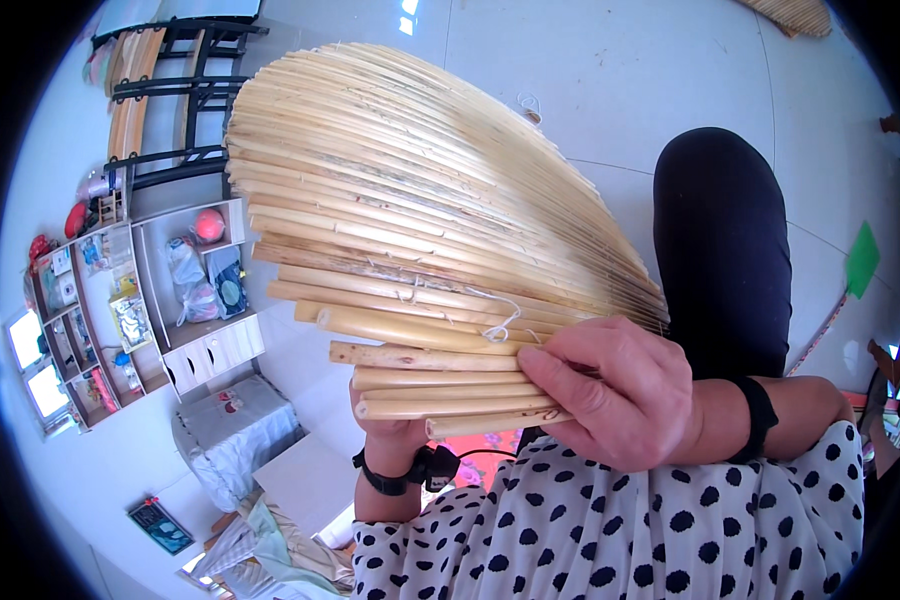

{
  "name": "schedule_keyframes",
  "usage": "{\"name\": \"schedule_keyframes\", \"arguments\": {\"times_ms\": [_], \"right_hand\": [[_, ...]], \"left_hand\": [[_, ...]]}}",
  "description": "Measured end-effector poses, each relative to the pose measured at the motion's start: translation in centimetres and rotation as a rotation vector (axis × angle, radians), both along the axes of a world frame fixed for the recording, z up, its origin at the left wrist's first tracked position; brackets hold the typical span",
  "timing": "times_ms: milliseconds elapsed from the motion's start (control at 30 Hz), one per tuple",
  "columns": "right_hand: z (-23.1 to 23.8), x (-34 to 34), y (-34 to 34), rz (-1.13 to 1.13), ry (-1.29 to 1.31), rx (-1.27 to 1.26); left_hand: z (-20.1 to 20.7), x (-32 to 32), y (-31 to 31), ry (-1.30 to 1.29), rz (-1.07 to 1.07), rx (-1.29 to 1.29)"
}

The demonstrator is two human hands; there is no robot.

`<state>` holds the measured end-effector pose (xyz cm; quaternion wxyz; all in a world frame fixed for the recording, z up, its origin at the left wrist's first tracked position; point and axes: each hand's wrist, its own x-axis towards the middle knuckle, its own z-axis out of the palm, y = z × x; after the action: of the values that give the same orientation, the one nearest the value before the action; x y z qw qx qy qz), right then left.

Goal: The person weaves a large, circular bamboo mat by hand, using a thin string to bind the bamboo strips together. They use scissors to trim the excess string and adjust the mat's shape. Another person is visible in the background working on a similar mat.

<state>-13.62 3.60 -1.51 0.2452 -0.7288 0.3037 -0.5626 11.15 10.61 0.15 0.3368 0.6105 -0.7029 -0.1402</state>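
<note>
A large rounded mat of pale dried stalks (420,190), laid side by side, slants in front of me. Loose white thread (503,318) curls near its lower edge. Several thicker stalks (440,380) lie along that edge, with uneven ends to the left. My right hand (620,390) is closed over their right part, thumb and forefinger pressed on top. Below the left ends of these stalks is my left hand (390,432), holding the mat from underneath; most of its fingers are hidden. Black bands circle both wrists.
My dark-clad knee (725,230) is raised at the mat's right side. Pale floor tiles (630,70) lie beyond it. A white shelf unit (185,350) and a black metal frame (185,110) stand at left. A green flyswatter (861,262) is at far right.
</note>
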Motion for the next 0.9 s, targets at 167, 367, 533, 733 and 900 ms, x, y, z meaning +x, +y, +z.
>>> {"name": "schedule_keyframes", "arguments": {"times_ms": [167,367,533,733,900], "right_hand": [[0.5,-0.3,-0.2,0.033,0.004,0.001],[0.5,-0.5,-0.3,0.050,-0.023,-0.001],[0.1,-0.8,-0.3,0.041,0.009,-0.053],[0.0,-1.1,-0.5,0.043,0.022,-0.059],[0.2,-1.2,-0.5,0.037,-0.008,-0.047]], "left_hand": [[0.3,0.0,0.1,-0.034,-0.020,0.003],[0.6,-0.3,0.2,-0.080,-0.046,0.007],[0.8,-0.5,0.4,-0.099,-0.057,0.013],[0.6,-0.6,0.0,-0.106,-0.071,0.014],[1.2,-1.1,-0.6,-0.112,-0.068,0.023]]}}
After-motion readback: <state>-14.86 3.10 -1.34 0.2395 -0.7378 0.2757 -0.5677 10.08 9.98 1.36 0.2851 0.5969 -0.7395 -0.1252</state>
